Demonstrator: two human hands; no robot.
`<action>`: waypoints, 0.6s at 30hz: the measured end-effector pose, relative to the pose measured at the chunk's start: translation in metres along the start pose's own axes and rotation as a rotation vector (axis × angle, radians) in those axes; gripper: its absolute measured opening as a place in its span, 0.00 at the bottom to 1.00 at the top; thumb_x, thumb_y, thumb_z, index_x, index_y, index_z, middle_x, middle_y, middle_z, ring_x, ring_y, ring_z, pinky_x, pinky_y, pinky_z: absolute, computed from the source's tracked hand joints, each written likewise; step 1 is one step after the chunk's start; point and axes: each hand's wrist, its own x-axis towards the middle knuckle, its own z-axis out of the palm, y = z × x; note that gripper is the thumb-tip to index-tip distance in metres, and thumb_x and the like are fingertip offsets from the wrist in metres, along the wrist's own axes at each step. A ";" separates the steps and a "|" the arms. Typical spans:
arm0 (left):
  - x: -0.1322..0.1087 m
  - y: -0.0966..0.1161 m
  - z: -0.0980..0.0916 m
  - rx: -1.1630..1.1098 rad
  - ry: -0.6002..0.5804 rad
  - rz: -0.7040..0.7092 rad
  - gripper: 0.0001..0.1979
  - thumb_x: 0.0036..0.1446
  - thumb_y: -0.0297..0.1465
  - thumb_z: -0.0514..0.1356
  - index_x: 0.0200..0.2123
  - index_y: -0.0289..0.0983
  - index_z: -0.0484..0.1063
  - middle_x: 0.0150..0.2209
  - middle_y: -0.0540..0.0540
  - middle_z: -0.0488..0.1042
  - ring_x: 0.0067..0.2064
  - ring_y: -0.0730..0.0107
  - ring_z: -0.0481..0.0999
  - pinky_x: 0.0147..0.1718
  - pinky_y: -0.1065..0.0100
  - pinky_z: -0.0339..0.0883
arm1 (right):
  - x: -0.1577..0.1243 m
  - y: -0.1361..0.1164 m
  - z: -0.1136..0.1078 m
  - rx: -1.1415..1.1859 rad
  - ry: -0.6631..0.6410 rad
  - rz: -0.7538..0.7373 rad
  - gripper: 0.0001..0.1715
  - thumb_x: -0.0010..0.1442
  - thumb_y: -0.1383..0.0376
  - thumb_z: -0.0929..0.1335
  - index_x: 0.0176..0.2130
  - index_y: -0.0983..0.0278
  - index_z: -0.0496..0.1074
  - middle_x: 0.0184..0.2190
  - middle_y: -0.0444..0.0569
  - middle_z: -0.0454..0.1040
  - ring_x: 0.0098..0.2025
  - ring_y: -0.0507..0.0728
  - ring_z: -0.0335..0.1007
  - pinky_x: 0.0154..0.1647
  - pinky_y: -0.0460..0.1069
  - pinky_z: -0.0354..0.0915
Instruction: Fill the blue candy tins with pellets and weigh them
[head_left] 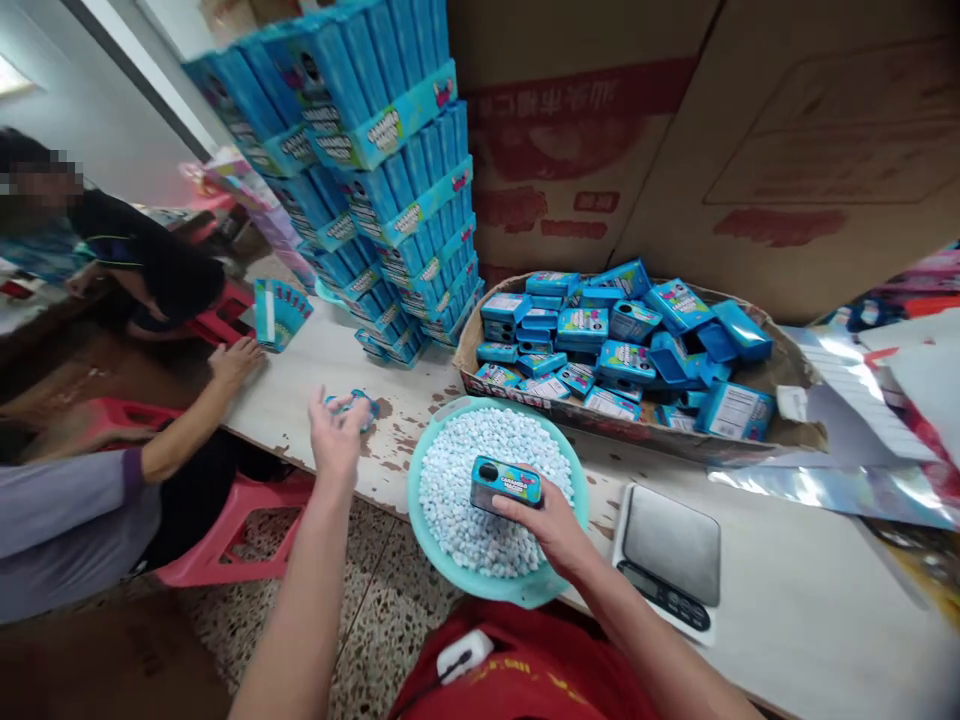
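Note:
In my right hand [551,515] is a small blue tin [507,484] with a printed front, gripped between thumb and fingers. It is over a mint-green basin [424,545] filled with small pale-blue and white pellets [480,540] that look like candies. My left hand [337,430] is raised left of the basin with its fingers apart. Close by its fingertips, small blue pieces [367,408] lie on the table; the hand partly covers them, and I cannot tell whether it touches them.
Behind the basin, a cut-down cardboard box [637,435] holds many blue tins. Tall stacks of blue display boxes [405,200] stand at the back left. A digital scale [671,545] lies to the right. Another person's hand [236,362] rests at the table's left edge near blue cards [279,315].

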 end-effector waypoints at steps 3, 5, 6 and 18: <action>0.031 0.008 -0.017 0.128 -0.059 -0.073 0.34 0.49 0.35 0.62 0.59 0.38 0.58 0.47 0.40 0.70 0.46 0.61 0.74 0.40 0.60 0.71 | 0.014 -0.011 0.015 -0.035 -0.027 -0.060 0.22 0.49 0.56 0.74 0.42 0.62 0.70 0.39 0.45 0.75 0.42 0.58 0.70 0.48 0.53 0.62; 0.014 0.019 -0.018 0.141 -0.438 0.018 0.32 0.45 0.34 0.66 0.56 0.40 0.65 0.50 0.40 0.70 0.49 0.59 0.72 0.43 0.60 0.70 | 0.024 -0.020 0.028 -0.034 -0.071 -0.109 0.22 0.50 0.56 0.74 0.43 0.62 0.70 0.40 0.46 0.75 0.43 0.58 0.69 0.48 0.53 0.62; -0.001 0.024 -0.015 0.103 -0.647 0.065 0.32 0.43 0.33 0.67 0.55 0.41 0.66 0.51 0.41 0.70 0.50 0.59 0.71 0.45 0.60 0.69 | 0.029 -0.024 0.035 -0.033 -0.097 -0.136 0.22 0.51 0.56 0.73 0.43 0.62 0.69 0.40 0.46 0.74 0.43 0.58 0.69 0.48 0.53 0.62; -0.023 -0.102 0.000 -0.124 -0.100 -0.128 0.21 0.42 0.37 0.66 0.39 0.36 0.67 0.36 0.47 0.76 0.38 0.66 0.76 0.41 0.64 0.69 | 0.036 -0.004 0.023 -0.229 0.274 -0.236 0.29 0.55 0.51 0.69 0.52 0.59 0.61 0.54 0.55 0.63 0.54 0.62 0.63 0.53 0.61 0.64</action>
